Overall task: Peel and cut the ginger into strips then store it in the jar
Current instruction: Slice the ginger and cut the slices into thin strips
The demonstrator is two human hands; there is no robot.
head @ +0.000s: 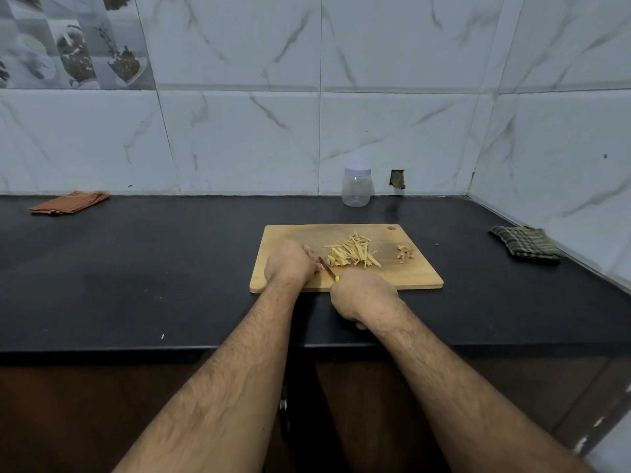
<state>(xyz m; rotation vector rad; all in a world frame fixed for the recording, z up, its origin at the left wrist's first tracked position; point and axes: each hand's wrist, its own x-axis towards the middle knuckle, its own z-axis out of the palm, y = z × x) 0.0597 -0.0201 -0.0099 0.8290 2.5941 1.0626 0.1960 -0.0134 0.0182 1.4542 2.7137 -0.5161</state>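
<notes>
Right hand (pixel 363 295) grips knife (pixel 328 268) over ginger (pixel 351 252)

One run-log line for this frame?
phase: cutting | right hand: grips knife | left hand: holds ginger | strips: on board | jar: lidded, empty

No legible text or labels.

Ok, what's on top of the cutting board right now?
On the cutting board: a pile of ginger strips, a small heap of peelings, both hands and the knife. The left hand hides whatever ginger it holds.
</notes>
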